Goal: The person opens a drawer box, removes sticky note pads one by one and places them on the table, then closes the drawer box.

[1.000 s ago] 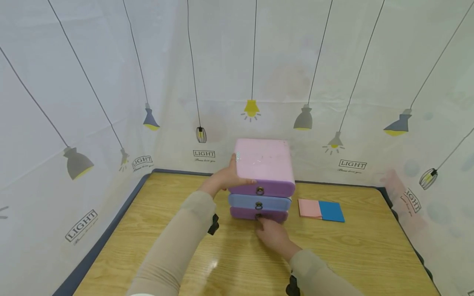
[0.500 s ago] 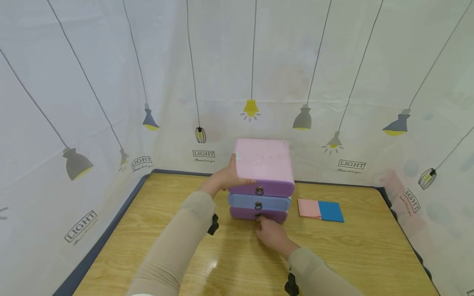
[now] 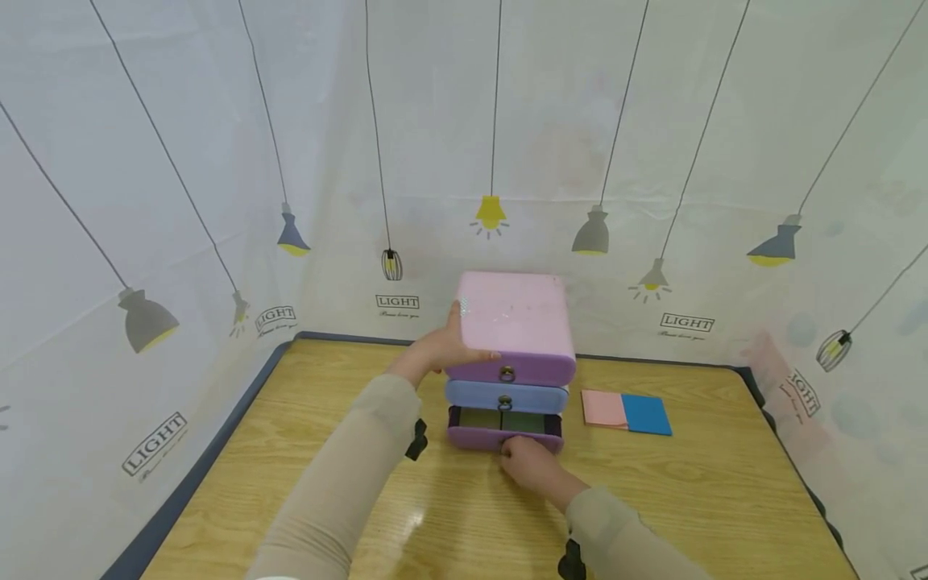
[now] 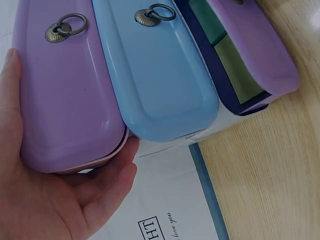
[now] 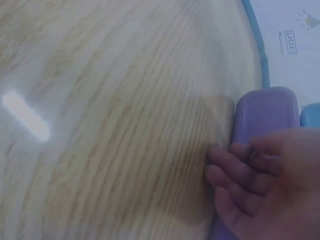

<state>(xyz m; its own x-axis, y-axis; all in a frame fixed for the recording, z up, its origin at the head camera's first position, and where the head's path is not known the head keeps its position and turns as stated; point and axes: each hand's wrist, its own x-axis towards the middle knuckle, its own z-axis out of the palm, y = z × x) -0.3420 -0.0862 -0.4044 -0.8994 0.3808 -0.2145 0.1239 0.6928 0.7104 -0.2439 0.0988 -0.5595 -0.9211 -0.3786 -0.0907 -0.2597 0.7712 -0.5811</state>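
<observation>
A small drawer box (image 3: 515, 312) with a pink top stands at the back of the table, its three drawers stacked. My left hand (image 3: 438, 352) grips its upper left side, thumb and fingers around the corner beside the closed purple top drawer (image 4: 65, 95). The blue middle drawer (image 4: 160, 75) is closed too, with a brass ring pull. The purple bottom drawer (image 3: 471, 437) stands partly pulled out, a divider between its olive and green sections. At its front centre, the curled fingers of my right hand (image 3: 532, 466) pinch the ring pull, which they hide.
Right of the box lies a flat pad (image 3: 627, 412), half pink and half blue, on the wooden table (image 3: 696, 491). A white curtain (image 3: 326, 161) printed with lamps closes off the back and both sides.
The bottom drawer has slid out toward me with my right hand, uncovering its inside. My left hand keeps its hold on the box.
</observation>
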